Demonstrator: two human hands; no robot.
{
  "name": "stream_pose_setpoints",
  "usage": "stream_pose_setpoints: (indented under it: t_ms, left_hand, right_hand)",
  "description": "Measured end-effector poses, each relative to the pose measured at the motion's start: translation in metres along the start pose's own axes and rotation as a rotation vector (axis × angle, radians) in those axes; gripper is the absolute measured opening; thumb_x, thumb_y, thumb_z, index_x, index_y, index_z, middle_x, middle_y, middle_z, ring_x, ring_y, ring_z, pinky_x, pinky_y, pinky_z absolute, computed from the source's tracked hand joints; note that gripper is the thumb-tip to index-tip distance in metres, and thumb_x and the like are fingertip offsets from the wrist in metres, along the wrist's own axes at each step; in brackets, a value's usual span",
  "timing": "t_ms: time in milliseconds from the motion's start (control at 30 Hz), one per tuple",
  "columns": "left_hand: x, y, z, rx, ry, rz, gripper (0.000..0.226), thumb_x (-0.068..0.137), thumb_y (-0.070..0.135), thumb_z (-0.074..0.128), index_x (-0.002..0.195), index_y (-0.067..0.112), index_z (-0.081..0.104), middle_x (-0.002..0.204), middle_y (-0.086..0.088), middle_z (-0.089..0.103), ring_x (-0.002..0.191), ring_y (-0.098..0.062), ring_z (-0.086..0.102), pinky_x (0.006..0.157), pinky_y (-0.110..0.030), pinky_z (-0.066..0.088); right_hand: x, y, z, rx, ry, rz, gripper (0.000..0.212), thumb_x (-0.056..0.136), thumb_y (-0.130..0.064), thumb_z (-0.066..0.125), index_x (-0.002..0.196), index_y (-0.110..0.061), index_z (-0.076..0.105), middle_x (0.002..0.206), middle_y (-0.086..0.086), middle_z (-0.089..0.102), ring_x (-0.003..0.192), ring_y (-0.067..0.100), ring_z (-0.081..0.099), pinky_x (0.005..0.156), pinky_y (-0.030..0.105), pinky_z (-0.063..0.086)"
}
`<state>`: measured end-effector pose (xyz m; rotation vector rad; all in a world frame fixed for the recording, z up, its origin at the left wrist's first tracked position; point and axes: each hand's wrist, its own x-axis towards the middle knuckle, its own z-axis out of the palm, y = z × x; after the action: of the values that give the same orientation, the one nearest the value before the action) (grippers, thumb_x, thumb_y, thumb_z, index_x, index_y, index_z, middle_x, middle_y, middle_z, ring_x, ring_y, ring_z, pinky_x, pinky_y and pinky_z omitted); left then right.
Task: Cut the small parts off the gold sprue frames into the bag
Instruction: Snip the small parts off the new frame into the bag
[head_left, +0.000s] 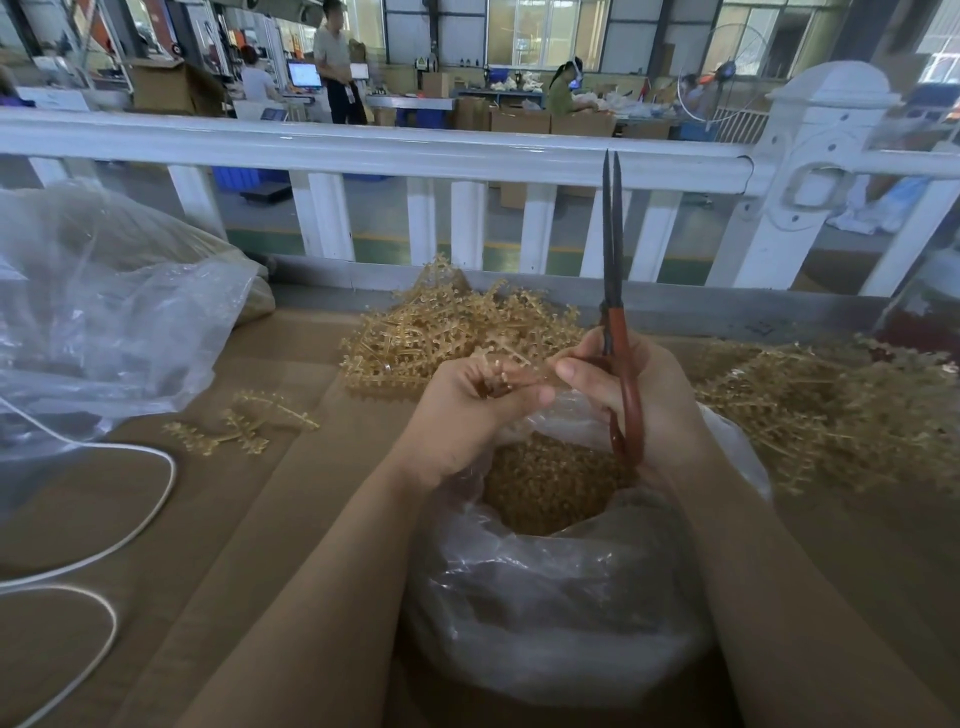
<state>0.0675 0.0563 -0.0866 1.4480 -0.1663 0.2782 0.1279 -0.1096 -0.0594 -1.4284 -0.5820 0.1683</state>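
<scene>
The brown surface (291, 499) carried sprue piles (447, 332), a parts bag (561, 597) and a white cable (130, 530).

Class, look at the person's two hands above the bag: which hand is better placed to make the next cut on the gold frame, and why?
The right hand: it already grips the scissors, blades closed and pointing up. The left hand pinches a gold sprue frame over the open bag, so it can only present the piece.
</scene>
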Motion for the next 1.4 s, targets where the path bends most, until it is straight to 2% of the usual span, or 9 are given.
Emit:
stream_pose_setpoints:
  t_ms: [100,233,467,600,667,833,1067,1267,1400]
  left_hand:
    - [0.002,0.002,-0.002,0.031,0.084,0.05,0.006,0.08,0.011,0.076,0.078,0.008,0.07,0.075,-0.015,0.064,0.071,-0.027,0.057,0.065,-0.028,0.055]
    - [0.001,0.001,-0.001,-0.015,0.103,0.004,0.011,0.076,0.012,0.077,0.077,0.009,0.066,0.072,-0.013,0.064,0.066,-0.024,0.058,0.069,-0.038,0.055]
    - [0.001,0.001,0.003,-0.089,0.117,-0.002,0.025,0.078,-0.012,0.071,0.073,0.004,0.052,0.078,-0.013,0.071,0.088,-0.025,0.072,0.083,-0.04,0.057]
    - [0.002,0.002,0.002,-0.115,0.203,-0.018,0.023,0.075,-0.007,0.075,0.083,-0.011,0.054,0.087,-0.029,0.059,0.086,-0.037,0.062,0.081,-0.059,0.053]
    - [0.002,0.001,0.002,-0.145,0.202,-0.044,0.032,0.076,-0.006,0.075,0.089,-0.021,0.05,0.09,-0.029,0.059,0.086,-0.038,0.063,0.077,-0.057,0.056]
    - [0.003,0.0,0.003,-0.12,0.249,-0.038,0.013,0.078,-0.008,0.074,0.073,0.002,0.067,0.077,-0.015,0.066,0.081,-0.029,0.067,0.079,-0.049,0.058]
    - [0.006,-0.003,-0.008,-0.177,0.347,0.005,0.024,0.084,-0.003,0.071,0.068,0.014,0.066,0.066,-0.004,0.059,0.067,-0.018,0.056,0.072,-0.033,0.05]
    - [0.008,-0.003,-0.011,-0.18,0.38,0.053,0.017,0.085,-0.008,0.067,0.077,0.005,0.06,0.07,-0.005,0.057,0.069,-0.016,0.055,0.072,-0.026,0.052]
    - [0.009,-0.004,-0.011,-0.162,0.413,0.053,0.011,0.082,-0.014,0.066,0.092,-0.009,0.064,0.078,-0.015,0.061,0.076,-0.023,0.058,0.073,-0.031,0.054]
  right_hand:
    - [0.001,0.002,-0.002,-0.05,0.001,-0.005,0.029,0.068,-0.021,0.081,0.087,-0.012,0.061,0.088,0.005,0.075,0.065,0.0,0.066,0.061,0.012,0.049]
    - [0.003,0.009,-0.002,-0.129,0.031,-0.026,0.026,0.073,-0.011,0.083,0.088,-0.011,0.061,0.087,0.001,0.076,0.088,0.015,0.072,0.087,0.034,0.055]
    - [0.004,0.01,0.002,-0.222,0.057,-0.027,0.021,0.079,-0.007,0.082,0.086,-0.012,0.063,0.09,0.002,0.078,0.092,0.02,0.074,0.097,0.052,0.053]
    - [0.005,0.011,0.006,-0.303,0.108,-0.045,0.027,0.076,-0.014,0.086,0.073,-0.034,0.068,0.086,0.001,0.076,0.087,0.021,0.072,0.092,0.049,0.055]
    - [0.006,0.013,0.006,-0.318,0.12,-0.06,0.028,0.076,-0.016,0.087,0.07,-0.034,0.067,0.084,0.0,0.075,0.084,0.02,0.072,0.089,0.044,0.055]
    - [0.009,0.016,0.005,-0.362,0.105,-0.067,0.023,0.076,-0.024,0.086,0.086,-0.022,0.066,0.077,-0.015,0.072,0.073,-0.001,0.068,0.066,0.01,0.048]
    - [0.008,0.02,-0.006,-0.709,0.058,-0.018,0.07,0.048,-0.096,0.06,0.091,-0.042,0.058,0.087,-0.029,0.064,0.087,-0.018,0.055,0.065,0.016,0.04]
    - [0.005,0.022,-0.009,-0.901,-0.019,-0.095,0.066,0.05,-0.104,0.046,0.09,-0.052,0.05,0.084,-0.029,0.06,0.085,-0.015,0.055,0.062,0.014,0.038]
    - [0.005,0.025,-0.01,-1.018,-0.055,-0.13,0.072,0.056,-0.101,0.047,0.097,-0.043,0.052,0.085,-0.024,0.06,0.076,-0.004,0.057,0.065,0.021,0.047]
